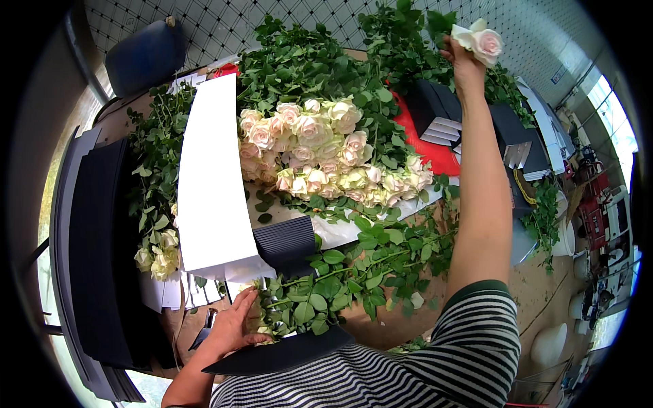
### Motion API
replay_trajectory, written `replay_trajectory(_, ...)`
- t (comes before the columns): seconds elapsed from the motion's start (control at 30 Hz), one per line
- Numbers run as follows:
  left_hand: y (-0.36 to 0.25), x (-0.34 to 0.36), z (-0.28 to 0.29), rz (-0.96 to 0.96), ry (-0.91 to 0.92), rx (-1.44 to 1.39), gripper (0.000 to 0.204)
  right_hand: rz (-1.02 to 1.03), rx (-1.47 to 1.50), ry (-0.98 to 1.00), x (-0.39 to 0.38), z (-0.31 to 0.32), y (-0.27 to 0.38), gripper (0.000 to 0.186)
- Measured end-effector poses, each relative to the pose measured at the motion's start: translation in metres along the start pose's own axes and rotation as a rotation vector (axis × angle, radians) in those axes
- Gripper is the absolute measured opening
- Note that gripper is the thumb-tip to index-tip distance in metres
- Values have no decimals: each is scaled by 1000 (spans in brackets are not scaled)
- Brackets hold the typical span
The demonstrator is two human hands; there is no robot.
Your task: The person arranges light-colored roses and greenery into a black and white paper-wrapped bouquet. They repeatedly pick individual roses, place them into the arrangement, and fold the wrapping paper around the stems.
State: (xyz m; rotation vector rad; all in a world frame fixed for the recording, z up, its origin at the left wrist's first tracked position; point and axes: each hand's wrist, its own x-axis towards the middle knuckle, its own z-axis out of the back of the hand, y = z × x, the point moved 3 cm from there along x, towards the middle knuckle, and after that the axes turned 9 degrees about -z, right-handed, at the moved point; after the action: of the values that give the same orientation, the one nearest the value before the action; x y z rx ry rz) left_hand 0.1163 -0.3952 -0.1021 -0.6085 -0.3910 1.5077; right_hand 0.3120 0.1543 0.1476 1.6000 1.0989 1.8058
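Observation:
Out at the far right, my right hand (462,60) is closed on a pale pink rose (484,45), just below its bloom. My left hand (235,325) rests low at the near left, fingers stretched and thumb apart, against the left end of a leafy bunch of rose stems (340,285). Black corrugated card (284,243) stands at that bunch's far side, and a black sheet (286,352) lies along its near side, against my striped shirt. A tall white panel (216,177) rises beyond my left hand. What lies under the left fingers is partly hidden.
Pale roses (313,149) are heaped mid-table, with leafy stems (292,61) behind them. Dark card sheets (102,251) stand at the left, near more cream roses (160,257). A stapler-like tool (203,329) lies by my left wrist. Black boxes (435,112) sit on red material (425,149).

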Motion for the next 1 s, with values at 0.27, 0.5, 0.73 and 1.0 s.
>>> replay_trajectory(0.27, 11, 3, -3, -83, -57, -41, 111, 516, -361, -318, -4, 13, 129, 20)
replay_trajectory(0.5, 16, 0, -6, -132, -63, -31, 106, 181, 104, -220, 10, 44, 121, 25)
replay_trajectory(0.73, 16, 1, -6, -108, -42, 28, 104, 665, -46, -73, 2, 37, 229, 25)
replay_trajectory(1.0, 17, -7, -6, -52, -8, 58, 108, 610, -287, -32, -68, 9, 249, 30)
